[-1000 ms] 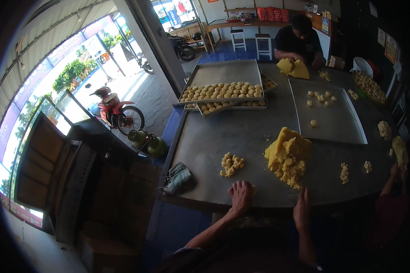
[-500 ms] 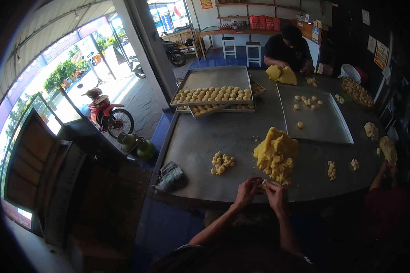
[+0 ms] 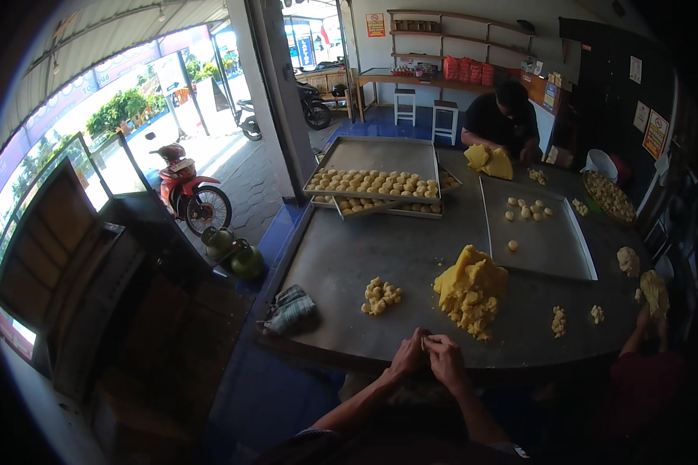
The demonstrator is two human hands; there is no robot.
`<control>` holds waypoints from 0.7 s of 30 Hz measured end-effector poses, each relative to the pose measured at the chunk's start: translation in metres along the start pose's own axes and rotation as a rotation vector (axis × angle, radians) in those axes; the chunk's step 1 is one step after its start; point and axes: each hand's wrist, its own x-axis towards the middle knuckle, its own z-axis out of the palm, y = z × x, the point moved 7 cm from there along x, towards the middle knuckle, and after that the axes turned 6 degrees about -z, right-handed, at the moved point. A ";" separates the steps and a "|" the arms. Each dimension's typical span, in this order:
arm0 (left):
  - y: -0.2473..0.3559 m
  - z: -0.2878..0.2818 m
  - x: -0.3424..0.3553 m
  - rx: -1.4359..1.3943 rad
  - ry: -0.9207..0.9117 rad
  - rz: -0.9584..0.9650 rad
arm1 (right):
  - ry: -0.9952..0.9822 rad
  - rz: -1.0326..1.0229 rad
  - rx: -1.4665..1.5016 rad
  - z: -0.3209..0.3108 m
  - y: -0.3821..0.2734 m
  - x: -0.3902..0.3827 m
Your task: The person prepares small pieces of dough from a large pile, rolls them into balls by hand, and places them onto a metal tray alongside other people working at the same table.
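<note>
My left hand and my right hand meet at the near edge of the metal table. Fingertips of both are closed together around a small piece of dough, mostly hidden by the fingers. Just beyond my right hand rises a big crumbly mound of yellow dough. To the left of it lies a heap of small pale dough pieces. A folded checked cloth rests at the table's left corner.
Stacked trays of dough balls stand at the far left. A flat tray at right holds several balls. Across the table a person bends over yellow dough; another person's hands handle dough at the right edge. Small dough piles lie nearby.
My hands have drawn closer together and shifted left, away from the yellow mound. The pale piece between the fingers shows less now. The whole view has tilted upward a little.
</note>
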 end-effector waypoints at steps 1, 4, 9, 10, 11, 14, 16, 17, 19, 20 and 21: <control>0.004 -0.005 -0.003 -0.043 0.006 0.015 | 0.028 0.011 0.096 -0.004 -0.003 0.002; -0.013 0.006 -0.001 0.090 -0.066 -0.020 | 0.011 0.169 0.071 -0.002 0.002 0.001; 0.001 -0.003 -0.003 -0.076 -0.082 0.008 | -0.026 0.078 -0.040 0.002 0.001 0.007; -0.003 -0.004 -0.002 -0.094 -0.104 0.007 | -0.045 0.119 0.040 0.003 0.000 0.009; 0.001 -0.006 -0.001 -0.130 -0.118 -0.001 | 0.016 0.222 0.182 0.000 0.012 0.006; 0.011 -0.014 0.001 -0.236 -0.159 0.034 | 0.175 0.480 0.610 0.000 0.052 -0.005; 0.006 -0.011 0.002 -0.307 -0.186 0.133 | 0.023 0.543 0.662 0.013 0.067 -0.008; 0.006 -0.008 0.000 -0.356 -0.195 0.146 | -0.051 0.577 0.691 0.022 0.077 -0.011; 0.013 -0.006 -0.003 -0.447 -0.208 0.182 | -0.098 0.581 0.584 0.029 0.093 -0.012; 0.011 -0.007 -0.003 -0.399 -0.224 0.160 | -0.113 0.555 0.510 0.029 0.090 -0.007; 0.009 -0.007 -0.002 -0.352 -0.239 0.138 | -0.128 0.528 0.436 0.029 0.087 -0.003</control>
